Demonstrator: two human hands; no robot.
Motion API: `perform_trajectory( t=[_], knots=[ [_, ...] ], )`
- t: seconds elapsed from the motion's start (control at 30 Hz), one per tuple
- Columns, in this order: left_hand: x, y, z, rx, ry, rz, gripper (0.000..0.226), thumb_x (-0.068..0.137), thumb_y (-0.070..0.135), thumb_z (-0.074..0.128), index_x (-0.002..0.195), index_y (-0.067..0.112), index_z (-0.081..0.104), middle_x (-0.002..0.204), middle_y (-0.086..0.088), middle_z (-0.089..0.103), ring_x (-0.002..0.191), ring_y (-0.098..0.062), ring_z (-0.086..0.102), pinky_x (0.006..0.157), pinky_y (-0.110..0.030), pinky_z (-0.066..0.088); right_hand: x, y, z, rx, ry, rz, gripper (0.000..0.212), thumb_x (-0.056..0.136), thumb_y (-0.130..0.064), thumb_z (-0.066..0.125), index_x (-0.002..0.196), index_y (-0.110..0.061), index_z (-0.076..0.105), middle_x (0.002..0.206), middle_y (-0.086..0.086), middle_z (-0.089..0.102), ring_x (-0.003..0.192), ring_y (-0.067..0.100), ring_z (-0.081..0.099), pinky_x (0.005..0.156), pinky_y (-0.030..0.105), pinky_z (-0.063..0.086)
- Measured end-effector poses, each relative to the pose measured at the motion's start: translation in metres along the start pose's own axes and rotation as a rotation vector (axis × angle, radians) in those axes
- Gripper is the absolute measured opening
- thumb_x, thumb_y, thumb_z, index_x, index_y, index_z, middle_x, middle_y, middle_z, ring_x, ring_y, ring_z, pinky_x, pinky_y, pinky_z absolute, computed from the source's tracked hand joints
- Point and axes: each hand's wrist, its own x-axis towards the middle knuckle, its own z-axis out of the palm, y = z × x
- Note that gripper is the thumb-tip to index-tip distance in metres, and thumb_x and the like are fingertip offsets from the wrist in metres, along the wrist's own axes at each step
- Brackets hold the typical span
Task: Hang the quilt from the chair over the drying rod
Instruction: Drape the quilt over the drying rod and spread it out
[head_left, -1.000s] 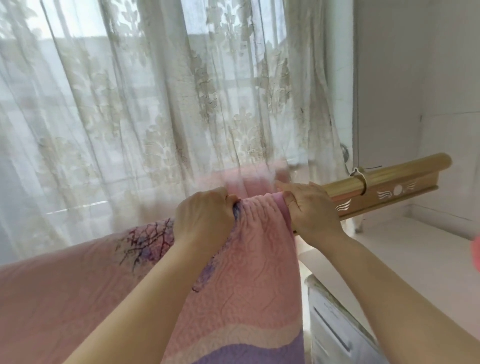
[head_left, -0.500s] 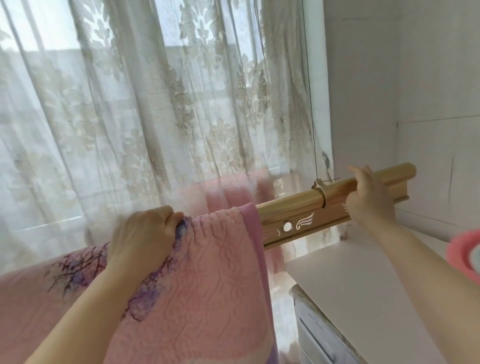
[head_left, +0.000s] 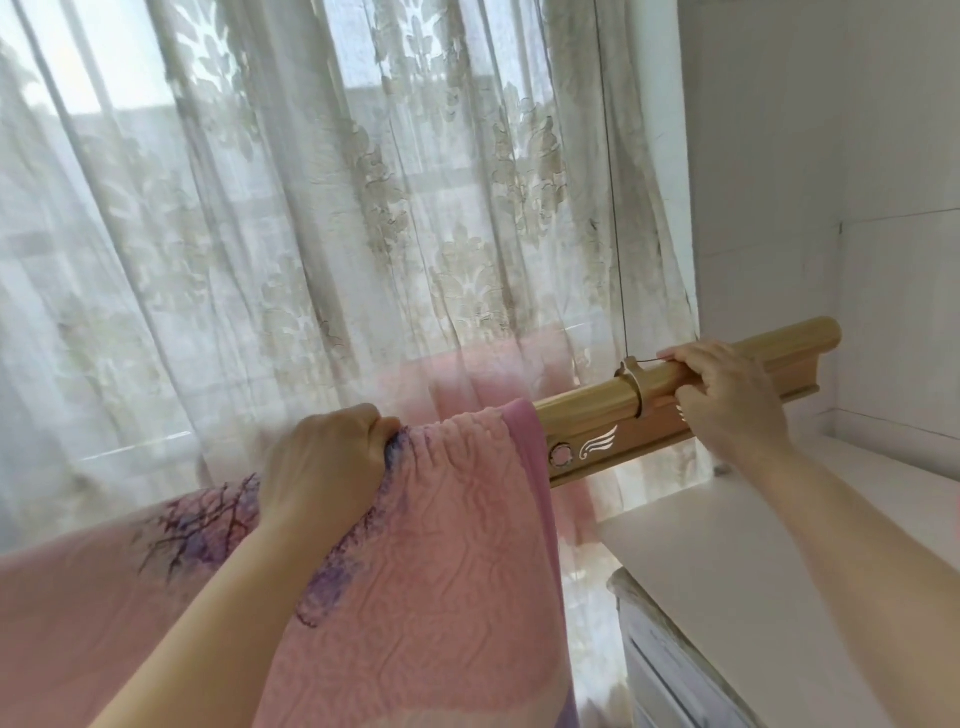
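Quilt (head_left: 415, 545) drapes over the drying rod (head_left: 587, 405), left hand (head_left: 322, 467) clutching its bunched fold, right hand (head_left: 727, 400) gripping the bare rod.

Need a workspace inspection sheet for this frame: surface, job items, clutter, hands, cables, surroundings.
surface: white cabinet top at lower right, below the rod's free end.
job's things: pink quilt draped over the gold drying rod, bunched near its right edge; chair not in view.
clutter: nothing seen.
grippers: left hand grips the bunched quilt on top of the rod; right hand grips the bare rod just right of its ring.
cables: thin wire runs from above down to the ring.
surroundings: sheer patterned curtain behind the rod; white wall at right; drawers under the cabinet top.
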Motion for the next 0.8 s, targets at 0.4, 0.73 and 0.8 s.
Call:
perform_trajectory(
  t=[0.4,0.73,0.8],
  knots=[
    [0.021,0.098,0.028,-0.039,-0.016,0.152,0.036,0.101,0.038,0.033,0.072,0.019,0.046,0.06,0.005,0.042,0.064,-0.021,0.048,0.055,-0.03,0.033,-0.008,-0.001,-0.013,-0.001,-0.018,0.013,0.058,0.069,-0.023,0.034,0.12,-0.021,0.062,0.128,-0.001,0.059,0.129,0.021,0.042,0.108,0.043,0.028],
    [0.004,0.089,0.02,-0.091,-0.024,0.246,0.039,0.102,0.038,0.025,0.076,0.019,0.047,0.066,0.002,0.051,0.066,-0.022,0.054,0.059,-0.032,0.038,-0.035,-0.042,-0.014,0.192,0.162,0.031,0.058,0.083,0.001,0.044,0.14,-0.011,0.043,0.149,0.006,0.038,0.142,0.02,0.026,0.114,0.04,0.019],
    [0.002,0.079,0.01,-0.107,-0.078,0.25,0.042,0.101,0.041,0.027,0.074,0.019,0.049,0.069,0.002,0.054,0.07,-0.022,0.055,0.061,-0.032,0.041,-0.041,-0.065,-0.003,0.156,0.175,-0.1,0.054,0.081,-0.01,0.038,0.133,-0.013,0.052,0.146,0.003,0.043,0.143,0.017,0.025,0.118,0.045,0.008]
  ],
)
